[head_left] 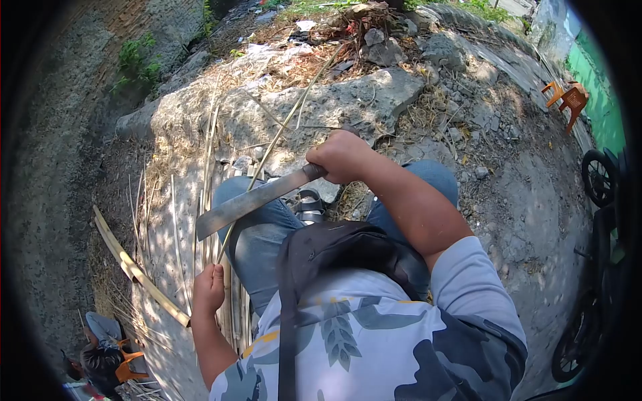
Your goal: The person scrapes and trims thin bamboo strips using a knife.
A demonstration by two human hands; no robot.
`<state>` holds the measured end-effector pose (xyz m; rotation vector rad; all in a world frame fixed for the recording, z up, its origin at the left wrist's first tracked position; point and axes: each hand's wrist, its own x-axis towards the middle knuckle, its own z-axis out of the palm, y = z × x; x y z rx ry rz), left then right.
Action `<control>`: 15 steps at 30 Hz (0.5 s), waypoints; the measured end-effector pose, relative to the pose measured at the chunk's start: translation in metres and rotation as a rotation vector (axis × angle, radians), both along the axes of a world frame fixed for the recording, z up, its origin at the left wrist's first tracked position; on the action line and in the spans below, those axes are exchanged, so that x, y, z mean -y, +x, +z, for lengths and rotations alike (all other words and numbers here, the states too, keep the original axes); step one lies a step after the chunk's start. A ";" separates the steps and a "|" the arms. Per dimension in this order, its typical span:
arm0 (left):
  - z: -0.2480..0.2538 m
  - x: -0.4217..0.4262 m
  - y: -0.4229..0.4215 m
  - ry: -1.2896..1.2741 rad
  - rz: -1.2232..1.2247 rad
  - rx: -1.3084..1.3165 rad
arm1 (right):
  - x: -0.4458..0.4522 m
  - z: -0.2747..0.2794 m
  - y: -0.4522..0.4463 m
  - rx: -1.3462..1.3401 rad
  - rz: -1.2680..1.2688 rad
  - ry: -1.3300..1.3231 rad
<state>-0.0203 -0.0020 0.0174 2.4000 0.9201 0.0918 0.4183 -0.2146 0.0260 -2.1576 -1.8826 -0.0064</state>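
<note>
My right hand (341, 158) is closed around the dark handle of a machete (257, 200), whose broad blade points left over my knee. My left hand (209, 289) is low on the left, closed on the near end of a long thin bamboo strip (273, 144). The strip slants up and away to the right, toward the rubble. Blade and strip cross above my left thigh; whether they touch I cannot tell. More bamboo strips (229, 304) lie lengthwise beside my left leg, partly hidden by my arm and thigh.
Split bamboo lengths (137, 269) lie further left. A concrete slab (321, 103) and rubble are ahead. Orange plastic chairs (572, 100) and a motorcycle (597, 177) stand on the right. Another person (101, 334) is at the lower left. A black bag (334, 244) rests at my waist.
</note>
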 end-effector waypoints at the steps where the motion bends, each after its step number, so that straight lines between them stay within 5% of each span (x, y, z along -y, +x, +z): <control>1: -0.002 -0.001 -0.002 -0.002 0.003 0.000 | 0.000 -0.001 0.003 0.005 -0.022 0.015; 5: -0.012 -0.003 -0.012 -0.017 0.006 0.025 | 0.020 0.003 0.044 -0.098 -0.390 -0.055; 8: -0.018 -0.007 -0.011 -0.035 -0.001 0.055 | 0.038 -0.003 0.076 -0.463 -0.677 0.123; 15: -0.013 -0.008 -0.008 -0.062 0.008 0.028 | 0.035 -0.008 0.067 -0.482 -0.701 0.154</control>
